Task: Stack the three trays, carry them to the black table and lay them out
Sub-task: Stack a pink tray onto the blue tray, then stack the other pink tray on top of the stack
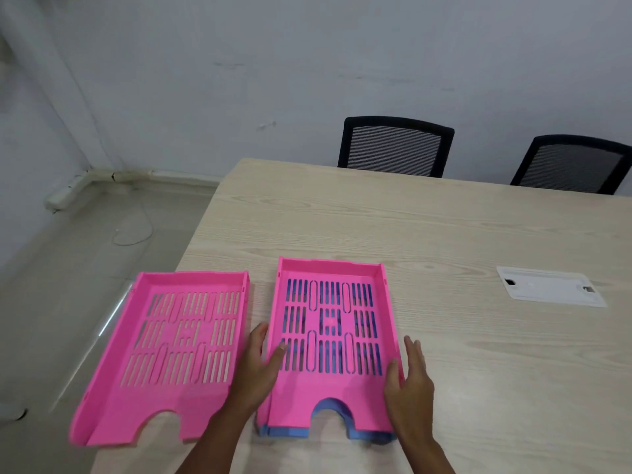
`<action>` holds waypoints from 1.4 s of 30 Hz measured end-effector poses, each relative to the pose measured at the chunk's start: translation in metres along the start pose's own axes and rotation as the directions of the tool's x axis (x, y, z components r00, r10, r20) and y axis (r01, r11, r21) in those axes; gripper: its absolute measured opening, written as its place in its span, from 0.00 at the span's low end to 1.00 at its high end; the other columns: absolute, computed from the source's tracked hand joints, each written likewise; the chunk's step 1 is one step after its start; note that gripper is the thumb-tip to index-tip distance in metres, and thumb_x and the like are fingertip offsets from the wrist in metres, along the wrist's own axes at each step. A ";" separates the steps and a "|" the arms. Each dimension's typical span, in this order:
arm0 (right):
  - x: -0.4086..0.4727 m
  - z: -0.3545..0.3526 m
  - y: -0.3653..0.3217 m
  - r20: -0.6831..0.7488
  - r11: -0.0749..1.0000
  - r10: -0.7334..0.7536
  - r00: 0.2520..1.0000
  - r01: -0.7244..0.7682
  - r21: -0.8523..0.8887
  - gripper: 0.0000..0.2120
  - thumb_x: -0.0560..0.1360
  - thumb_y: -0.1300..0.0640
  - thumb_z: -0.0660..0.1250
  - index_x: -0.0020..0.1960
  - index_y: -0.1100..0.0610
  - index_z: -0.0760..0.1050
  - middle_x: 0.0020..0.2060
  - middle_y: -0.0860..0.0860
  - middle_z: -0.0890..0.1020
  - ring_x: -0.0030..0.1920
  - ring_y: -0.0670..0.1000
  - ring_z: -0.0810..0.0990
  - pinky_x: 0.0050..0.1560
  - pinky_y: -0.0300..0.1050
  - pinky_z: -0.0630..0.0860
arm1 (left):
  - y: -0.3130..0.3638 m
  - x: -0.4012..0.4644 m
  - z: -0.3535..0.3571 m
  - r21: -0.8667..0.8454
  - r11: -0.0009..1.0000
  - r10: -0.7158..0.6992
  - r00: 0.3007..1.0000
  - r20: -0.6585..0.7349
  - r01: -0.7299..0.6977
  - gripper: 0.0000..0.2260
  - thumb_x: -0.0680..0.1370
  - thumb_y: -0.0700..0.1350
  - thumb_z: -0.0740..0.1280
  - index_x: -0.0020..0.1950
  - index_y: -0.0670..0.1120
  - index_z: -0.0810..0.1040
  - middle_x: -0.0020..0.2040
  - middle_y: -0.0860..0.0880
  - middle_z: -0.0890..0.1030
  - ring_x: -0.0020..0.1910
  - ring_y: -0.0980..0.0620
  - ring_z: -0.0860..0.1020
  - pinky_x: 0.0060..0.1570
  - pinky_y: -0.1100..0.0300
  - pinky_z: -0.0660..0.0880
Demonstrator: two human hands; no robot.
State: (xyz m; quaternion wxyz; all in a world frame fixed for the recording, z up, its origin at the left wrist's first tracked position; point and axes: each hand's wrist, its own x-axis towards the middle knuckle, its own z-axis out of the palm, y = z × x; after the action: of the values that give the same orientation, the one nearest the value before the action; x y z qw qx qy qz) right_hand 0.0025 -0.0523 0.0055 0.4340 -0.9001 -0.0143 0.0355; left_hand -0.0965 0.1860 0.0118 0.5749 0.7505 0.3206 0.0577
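Two hands flank the stacked pair: left hand (260, 364) has its grip on the left wall of the upper pink tray (330, 347), thumb over the rim, while right hand (408, 374) rests against the right wall, fingers extended, grip loose rather than clenched. That pink tray sits nested in the blue tray (359, 434), whose edge shows at the near end. Second pink tray (164, 357) lies just left, apart, overhanging the left edge of the light wood bench (444, 234); two black chairs (393, 147) stand at the far side.
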 end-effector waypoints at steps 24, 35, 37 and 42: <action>-0.077 0.189 -0.161 0.480 0.953 -0.301 0.824 0.272 0.130 0.24 0.81 0.58 0.62 0.75 0.58 0.67 0.73 0.53 0.73 0.72 0.53 0.71 0.75 0.52 0.66 | -0.069 -0.015 -0.193 0.032 0.999 0.037 0.907 -0.419 -0.026 0.19 0.78 0.40 0.68 0.69 0.48 0.74 0.70 0.50 0.75 0.69 0.52 0.72 0.67 0.58 0.66; -0.110 0.220 -0.145 0.563 0.992 0.111 0.819 -0.053 -0.118 0.30 0.81 0.58 0.62 0.79 0.63 0.56 0.75 0.60 0.68 0.73 0.60 0.70 0.71 0.51 0.67 | -0.120 -0.020 -0.240 0.012 0.947 -0.301 0.897 -0.323 0.322 0.30 0.79 0.47 0.67 0.78 0.46 0.60 0.73 0.41 0.72 0.68 0.41 0.74 0.65 0.49 0.70; -0.111 0.219 -0.146 0.549 0.990 0.123 0.826 -0.062 -0.128 0.26 0.82 0.59 0.62 0.77 0.64 0.60 0.73 0.61 0.72 0.70 0.61 0.72 0.69 0.50 0.69 | -0.126 -0.021 -0.241 0.005 0.946 -0.310 0.908 -0.283 0.325 0.27 0.78 0.47 0.68 0.76 0.47 0.65 0.67 0.41 0.78 0.62 0.41 0.78 0.63 0.49 0.74; -0.111 0.213 -0.160 0.491 0.999 0.044 0.870 -0.043 -0.013 0.20 0.82 0.62 0.61 0.73 0.63 0.67 0.62 0.53 0.78 0.64 0.54 0.77 0.62 0.44 0.69 | -0.127 -0.021 -0.248 -0.081 0.964 -0.265 0.932 -0.249 0.252 0.21 0.78 0.45 0.68 0.71 0.50 0.71 0.58 0.46 0.81 0.55 0.44 0.80 0.57 0.49 0.77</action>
State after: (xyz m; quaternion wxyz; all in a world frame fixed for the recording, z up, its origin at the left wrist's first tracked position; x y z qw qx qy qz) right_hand -0.1235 0.2072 0.0041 0.4146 -0.8620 -0.1038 0.2726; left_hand -0.2784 0.3962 -0.0142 0.5487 0.6740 0.4870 0.0860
